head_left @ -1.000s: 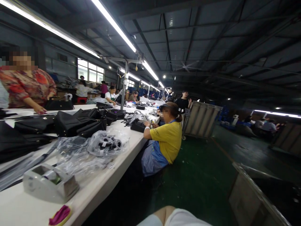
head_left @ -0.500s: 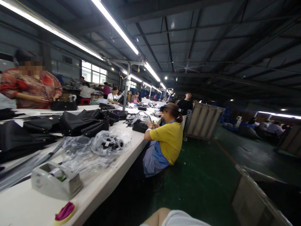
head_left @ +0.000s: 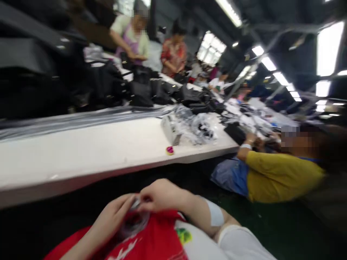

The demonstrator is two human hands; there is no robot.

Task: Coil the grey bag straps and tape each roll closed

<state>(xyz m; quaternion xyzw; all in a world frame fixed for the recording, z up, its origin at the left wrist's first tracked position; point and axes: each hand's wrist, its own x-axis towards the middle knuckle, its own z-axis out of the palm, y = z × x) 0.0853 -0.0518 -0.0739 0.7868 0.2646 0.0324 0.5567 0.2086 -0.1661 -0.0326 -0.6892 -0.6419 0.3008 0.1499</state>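
Observation:
Both of my hands meet in front of my red apron, below the table's front edge. My right hand is closed, its thumb and fingers bent in a pinch. My left hand comes in from the lower left with its fingers pressed together, tips near the right hand. Between and under them shows a blurred, clear-to-greyish thing; its kind cannot be made out. Nearest on the white table are a small magenta-and-yellow item and a whitish tape dispenser.
Crumpled clear plastic bags lie beyond the dispenser. Black bags are heaped along the table's far side, with long grey strips before them. A co-worker in yellow sits close on my right; others stand across the table.
The view has swung left and tilted. Both my hands now show together at the apron; before, only part of a bare arm and a white sleeve showed at the bottom.

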